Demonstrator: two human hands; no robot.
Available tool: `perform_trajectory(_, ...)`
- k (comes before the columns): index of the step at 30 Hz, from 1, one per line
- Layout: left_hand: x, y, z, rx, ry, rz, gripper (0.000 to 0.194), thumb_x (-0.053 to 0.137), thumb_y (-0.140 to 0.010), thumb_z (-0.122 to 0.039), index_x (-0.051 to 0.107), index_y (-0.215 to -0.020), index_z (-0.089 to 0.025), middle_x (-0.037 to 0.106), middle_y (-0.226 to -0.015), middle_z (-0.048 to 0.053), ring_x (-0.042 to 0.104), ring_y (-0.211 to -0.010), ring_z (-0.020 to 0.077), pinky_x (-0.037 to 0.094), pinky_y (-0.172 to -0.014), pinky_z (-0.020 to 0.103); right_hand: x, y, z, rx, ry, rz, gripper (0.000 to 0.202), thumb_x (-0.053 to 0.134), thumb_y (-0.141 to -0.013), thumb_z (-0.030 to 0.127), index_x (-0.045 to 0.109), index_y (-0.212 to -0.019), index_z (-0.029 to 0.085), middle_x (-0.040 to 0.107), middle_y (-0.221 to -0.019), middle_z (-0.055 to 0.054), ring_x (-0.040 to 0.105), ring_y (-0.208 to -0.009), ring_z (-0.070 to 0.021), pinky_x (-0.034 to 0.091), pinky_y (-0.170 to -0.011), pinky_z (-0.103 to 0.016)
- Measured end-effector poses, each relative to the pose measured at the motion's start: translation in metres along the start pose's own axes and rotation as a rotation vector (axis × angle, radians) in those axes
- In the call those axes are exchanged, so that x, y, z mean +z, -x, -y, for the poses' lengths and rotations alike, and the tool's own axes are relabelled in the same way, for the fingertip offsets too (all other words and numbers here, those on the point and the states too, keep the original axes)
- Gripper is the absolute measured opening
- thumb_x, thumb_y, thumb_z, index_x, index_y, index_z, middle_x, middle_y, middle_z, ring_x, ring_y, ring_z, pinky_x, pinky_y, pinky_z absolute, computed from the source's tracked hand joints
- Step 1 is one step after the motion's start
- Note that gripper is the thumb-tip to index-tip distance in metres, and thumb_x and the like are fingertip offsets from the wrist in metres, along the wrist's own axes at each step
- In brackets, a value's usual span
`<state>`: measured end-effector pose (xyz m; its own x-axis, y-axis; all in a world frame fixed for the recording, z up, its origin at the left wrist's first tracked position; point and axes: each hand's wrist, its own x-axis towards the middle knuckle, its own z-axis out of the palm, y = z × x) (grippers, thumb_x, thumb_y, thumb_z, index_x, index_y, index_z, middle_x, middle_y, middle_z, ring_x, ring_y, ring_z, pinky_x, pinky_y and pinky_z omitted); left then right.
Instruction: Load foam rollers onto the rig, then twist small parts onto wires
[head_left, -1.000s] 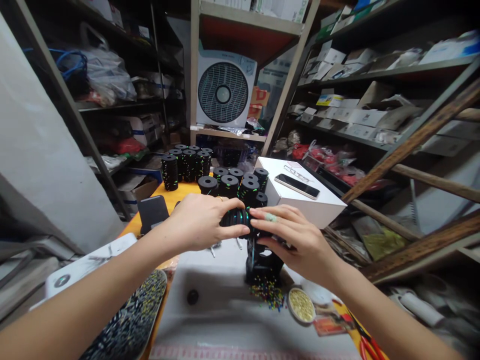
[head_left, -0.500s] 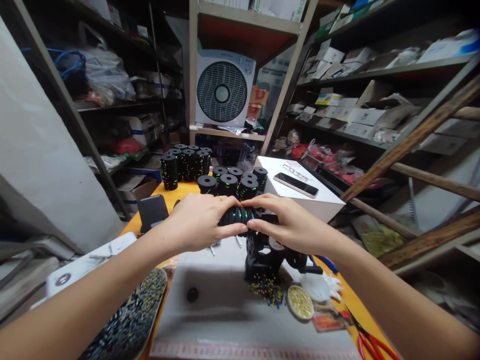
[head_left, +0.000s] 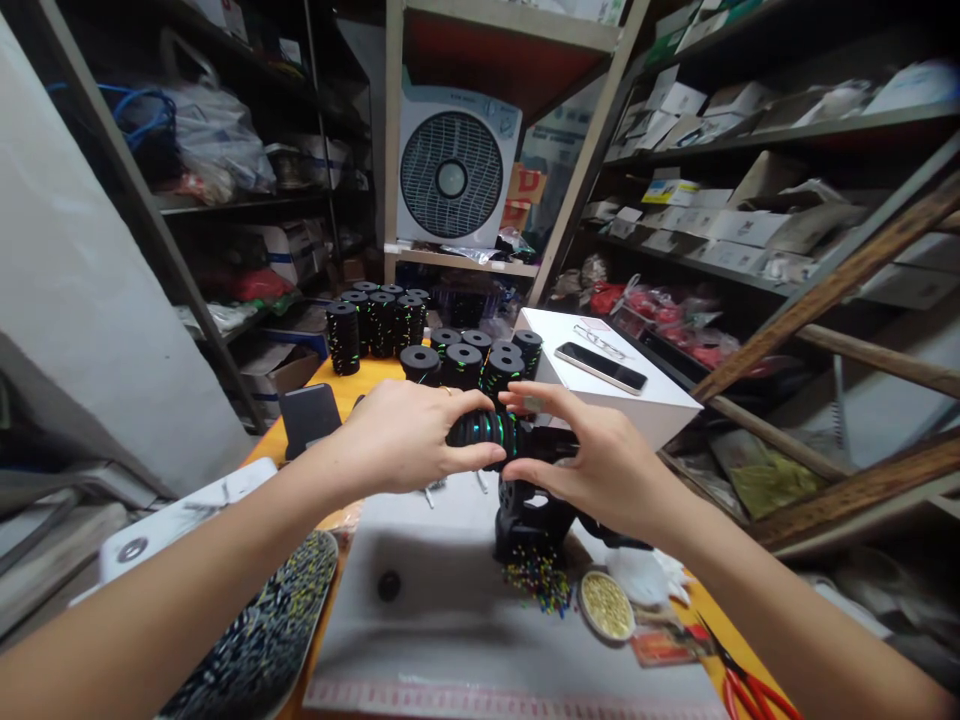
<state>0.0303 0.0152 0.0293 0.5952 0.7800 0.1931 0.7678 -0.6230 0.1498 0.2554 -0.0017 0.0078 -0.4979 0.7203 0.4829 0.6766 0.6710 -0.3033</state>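
Both hands meet over the middle of the desk, well above its surface, with a short row of black discs held between them. The row lies on its side, its long axis running left to right across the person's front, so each hand closes on one end of it. The left hand wraps the left end, thumb underneath and fingers curled over the top; the right hand cups the right end, fingers spread and bent around it, where the row seems to meet a black fixture that stands on the pale mat. Whether the discs ride on a spindle of that fixture cannot be told, since the right hand covers the joint. Both hands sit equally close to the row, one at either end. Toward the far edge of the desk stand upright stacks of the same discs, with a white box at the far right corner carrying a phone. A small dish of gold beads lies near the right edge.
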Motion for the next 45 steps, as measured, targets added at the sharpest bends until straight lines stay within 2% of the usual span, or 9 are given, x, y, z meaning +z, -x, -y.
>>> perform_trajectory(9, 0.004, 0.002, 0.0, 0.024, 0.067, -0.052, 0.054, 0.048, -0.089, -0.063, 0.064, -0.125, -0.026, 0.078, -0.107, 0.008, 0.071, -0.091, 0.0344, 0.05, -0.071, 0.041, -0.009, -0.012, -0.005, 0.043, -0.019, 0.137, 0.04, 0.077, -0.081, 0.032, 0.068, -0.118, 0.02, 0.078, -0.104, -0.007, 0.073, -0.088, -0.0229, 0.057, -0.076, -0.033)
perform_trajectory(13, 0.001, 0.008, 0.003, 0.06, 0.197, -0.167, 0.053, 0.036, -0.097, -0.058, 0.055, -0.133, -0.024, 0.065, -0.136, 0.007, 0.06, -0.121, 0.0278, 0.048, -0.097, 0.041, -0.017, -0.017, -0.011, 0.062, -0.057, 0.216, 0.037, 0.07, -0.086, 0.041, 0.068, -0.119, 0.023, 0.078, -0.103, -0.005, 0.074, -0.082, -0.0218, 0.058, -0.07, -0.032)
perform_trajectory(16, 0.001, 0.015, 0.012, 0.097, 0.648, -0.453, 0.041, 0.025, -0.104, -0.041, 0.055, -0.127, -0.024, 0.061, -0.141, 0.004, 0.052, -0.131, 0.0173, 0.04, -0.109, 0.034, -0.023, -0.028, -0.01, 0.069, -0.09, 0.207, 0.035, 0.053, -0.096, 0.047, 0.067, -0.12, 0.025, 0.074, -0.118, -0.005, 0.07, -0.105, -0.0248, 0.056, -0.089, -0.039)
perform_trajectory(20, 0.009, 0.018, 0.029, 0.112, 1.761, -0.932, 0.047, 0.028, -0.104, -0.034, 0.072, -0.09, -0.022, 0.08, -0.094, 0.002, 0.069, -0.108, 0.019, 0.048, -0.103, 0.038, -0.016, -0.058, 0.01, 0.043, -0.141, 0.219, 0.046, 0.034, -0.103, 0.05, 0.065, -0.122, 0.022, 0.069, -0.127, -0.007, 0.064, -0.118, -0.0244, 0.048, -0.103, -0.043)
perform_trajectory(22, 0.012, 0.018, 0.037, 0.081, 2.047, -1.021, 0.054, 0.027, -0.104, -0.035, 0.074, -0.082, -0.02, 0.081, -0.077, 0.002, 0.074, -0.094, 0.0176, 0.053, -0.098, 0.035, -0.003, -0.079, 0.025, -0.001, -0.165, 0.302, 0.045, 0.036, -0.102, 0.049, 0.064, -0.125, 0.021, 0.068, -0.13, -0.006, 0.062, -0.12, -0.0229, 0.046, -0.106, -0.039)
perform_trajectory(27, 0.016, 0.018, 0.05, 0.016, 2.255, -1.045, 0.054, 0.029, -0.104, -0.032, 0.075, -0.08, -0.017, 0.081, -0.072, 0.003, 0.076, -0.084, 0.0132, 0.055, -0.093, 0.029, 0.036, -0.12, 0.047, -0.085, -0.188, 0.572, 0.049, 0.059, -0.091, 0.054, 0.065, -0.125, 0.019, 0.071, -0.124, -0.008, 0.068, -0.107, -0.0256, 0.053, -0.093, -0.036)
perform_trajectory(38, 0.013, 0.021, 0.06, -0.08, 2.13, -0.96, 0.043, 0.028, -0.103, -0.028, 0.067, -0.086, -0.018, 0.066, -0.065, 0.0, 0.07, -0.075, 0.0129, 0.055, -0.084, 0.03, 0.052, -0.119, 0.055, -0.073, -0.139, 0.625, 0.051, 0.063, -0.085, 0.059, 0.066, -0.115, 0.019, 0.074, -0.105, -0.007, 0.065, -0.088, -0.0237, 0.05, -0.078, -0.034)
perform_trajectory(43, 0.019, 0.069, 0.056, -0.203, 1.596, -0.937, 0.016, 0.049, -0.092, -0.012, 0.055, -0.088, -0.026, 0.059, -0.081, -0.007, 0.055, -0.065, 0.0088, 0.046, -0.066, 0.021, 0.053, -0.12, 0.055, -0.064, -0.114, 0.632, 0.052, 0.058, -0.087, 0.063, 0.065, -0.109, 0.017, 0.071, -0.097, -0.007, 0.062, -0.08, -0.0211, 0.047, -0.071, -0.032)
perform_trajectory(45, 0.038, 0.098, 0.042, -0.283, 1.369, -0.79, 0.02, 0.051, -0.091, -0.008, 0.056, -0.087, -0.027, 0.057, -0.077, -0.007, 0.05, -0.063, 0.0113, 0.042, -0.063, 0.023, 0.053, -0.12, 0.055, -0.062, -0.118, 0.646, 0.051, 0.058, -0.087, 0.062, 0.064, -0.111, 0.017, 0.071, -0.094, -0.006, 0.062, -0.078, -0.0199, 0.046, -0.069, -0.031)
